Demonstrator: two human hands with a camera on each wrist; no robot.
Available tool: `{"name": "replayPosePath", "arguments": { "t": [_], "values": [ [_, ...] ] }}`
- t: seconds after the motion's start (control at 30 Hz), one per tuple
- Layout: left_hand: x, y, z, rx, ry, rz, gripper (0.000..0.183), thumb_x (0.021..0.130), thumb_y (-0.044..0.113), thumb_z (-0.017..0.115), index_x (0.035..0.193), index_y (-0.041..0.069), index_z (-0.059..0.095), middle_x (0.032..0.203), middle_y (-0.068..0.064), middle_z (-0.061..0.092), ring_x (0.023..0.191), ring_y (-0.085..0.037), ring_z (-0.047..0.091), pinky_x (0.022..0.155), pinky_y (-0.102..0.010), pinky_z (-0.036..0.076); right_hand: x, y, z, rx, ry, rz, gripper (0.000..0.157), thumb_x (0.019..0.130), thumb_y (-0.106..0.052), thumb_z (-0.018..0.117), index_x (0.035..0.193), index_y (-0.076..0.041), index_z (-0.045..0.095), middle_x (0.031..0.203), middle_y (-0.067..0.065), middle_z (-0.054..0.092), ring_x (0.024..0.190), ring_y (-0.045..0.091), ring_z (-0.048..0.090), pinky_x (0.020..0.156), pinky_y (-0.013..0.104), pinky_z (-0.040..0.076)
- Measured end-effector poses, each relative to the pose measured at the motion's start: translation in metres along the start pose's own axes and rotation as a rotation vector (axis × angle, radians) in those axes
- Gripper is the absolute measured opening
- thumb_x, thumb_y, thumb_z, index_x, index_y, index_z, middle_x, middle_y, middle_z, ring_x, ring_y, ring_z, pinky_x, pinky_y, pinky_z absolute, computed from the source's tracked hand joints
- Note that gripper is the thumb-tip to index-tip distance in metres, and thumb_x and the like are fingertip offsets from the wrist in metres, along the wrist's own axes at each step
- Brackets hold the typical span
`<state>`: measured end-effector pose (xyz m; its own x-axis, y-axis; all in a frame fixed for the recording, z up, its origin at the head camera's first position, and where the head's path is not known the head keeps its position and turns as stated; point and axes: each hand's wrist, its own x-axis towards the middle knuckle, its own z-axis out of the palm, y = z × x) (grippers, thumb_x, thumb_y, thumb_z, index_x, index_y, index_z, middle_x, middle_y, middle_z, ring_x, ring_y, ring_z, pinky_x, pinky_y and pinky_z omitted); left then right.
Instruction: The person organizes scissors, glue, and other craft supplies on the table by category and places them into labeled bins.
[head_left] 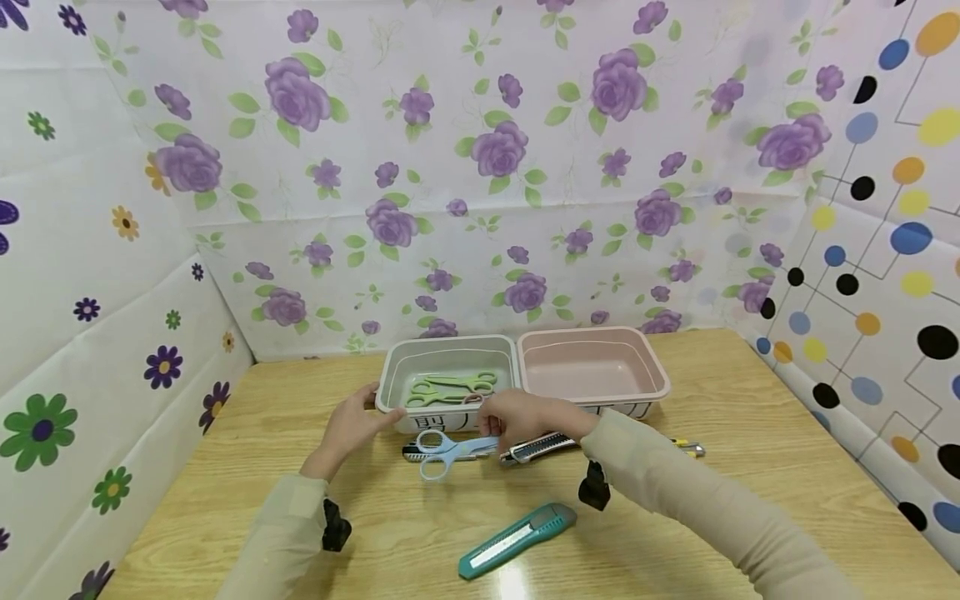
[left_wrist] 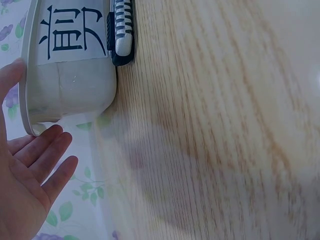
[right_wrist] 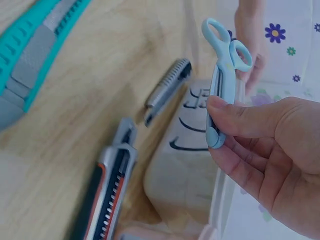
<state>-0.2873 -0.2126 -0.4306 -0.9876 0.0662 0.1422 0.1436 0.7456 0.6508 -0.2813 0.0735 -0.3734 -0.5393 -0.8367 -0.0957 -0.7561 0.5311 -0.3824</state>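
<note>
My right hand (head_left: 513, 414) pinches light-blue scissors (right_wrist: 225, 75) by the blade end between thumb and fingers, handle loops pointing away. The scissors are above the table in front of a grey bin (head_left: 450, 342). My left hand (head_left: 352, 429) rests at the bin's left front corner, thumb at the rim and fingers (left_wrist: 55, 180) fairly straight along the side. Inside the bin lie green scissors (head_left: 442, 398) and a pinkish loop, partly hidden. A black-and-grey box cutter (right_wrist: 167, 87) lies before the bin. Near my right hand is a black-and-silver box cutter with red trim (right_wrist: 107, 190).
A pink bin (head_left: 592, 333) stands right of the grey one. A teal box cutter (head_left: 517, 540) lies nearer the front of the wooden table (head_left: 375, 533). Behind my right forearm a yellow box cutter (head_left: 688, 447) partly shows. Patterned cloth walls surround the table's back and sides.
</note>
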Motion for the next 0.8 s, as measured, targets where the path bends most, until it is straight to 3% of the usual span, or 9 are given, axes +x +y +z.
{"name": "replayPosePath", "arguments": {
  "t": [0.4,0.8],
  "values": [
    [0.0,0.0,0.0,-0.011,-0.002,0.009,0.074,0.078,0.041,0.069,0.133,-0.001,0.042,0.11,-0.016,0.061,0.103,-0.031,0.056,0.088,-0.05,0.041,0.005,0.018,-0.022,0.023,0.068,0.069,0.021,0.067,0.002,0.074,0.082,-0.005,0.061,0.074,0.001,0.058,0.067,0.007,0.052,0.064,0.018,0.043],
    [0.002,-0.001,0.001,-0.012,0.0,0.007,0.075,0.078,0.042,0.068,0.133,-0.001,0.042,0.111,-0.016,0.061,0.103,-0.031,0.056,0.088,-0.049,0.04,0.014,0.03,-0.04,0.055,0.108,0.042,0.015,0.074,0.002,0.07,0.086,-0.003,0.061,0.08,0.005,0.06,0.075,0.014,0.056,0.068,0.021,0.046]
  ]
}}
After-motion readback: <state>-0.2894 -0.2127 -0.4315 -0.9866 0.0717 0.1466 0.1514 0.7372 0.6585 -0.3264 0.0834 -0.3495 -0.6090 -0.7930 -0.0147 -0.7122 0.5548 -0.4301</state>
